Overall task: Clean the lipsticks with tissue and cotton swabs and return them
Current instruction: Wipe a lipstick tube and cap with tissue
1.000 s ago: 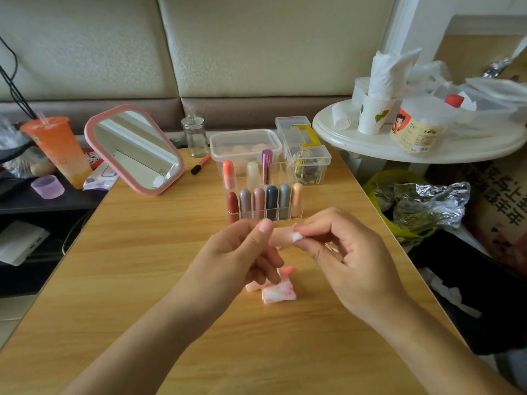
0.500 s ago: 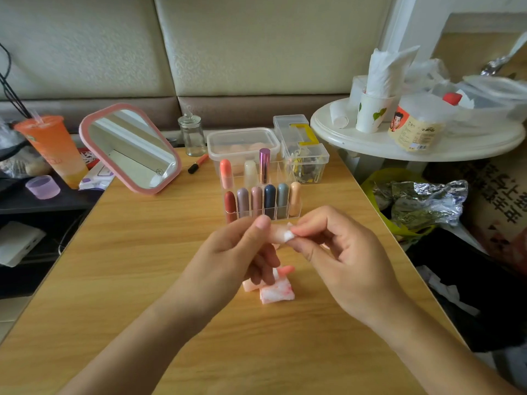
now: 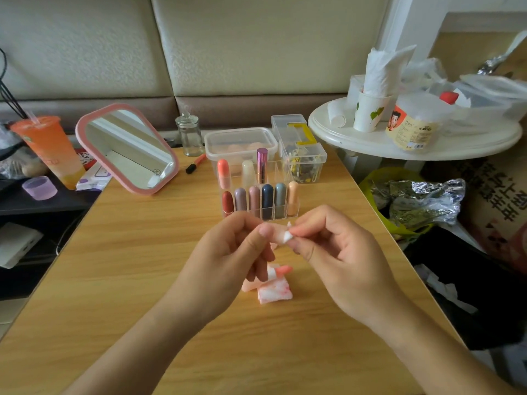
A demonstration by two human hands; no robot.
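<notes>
Lipstick [image 3: 273, 234] is lying crosswise before the rack [image 3: 295, 214]; my left hand [image 3: 228, 253] is gripping one end, my right hand [image 3: 338, 253] is pinching tissue [image 3: 287, 237] onto the other.

A wooden surface [image 3: 128, 280] is seen. Along its far edge are set a pink-framed mirror [image 3: 128, 148], a glass jar [image 3: 189, 136], a red pen [image 3: 196, 163], a lidded plastic box [image 3: 241, 142] and a box of clips [image 3: 302, 155]. A clear rack of lipsticks [image 3: 259, 195] is stood before them, and a stained tissue [image 3: 275, 292] is laid near the middle.

A home living room: padded sofa back [image 3: 228, 44], wooden table [image 3: 114, 266], vanity mirror [image 3: 128, 149] (pink-framed), lipstick organizer [image 3: 258, 195].
</notes>
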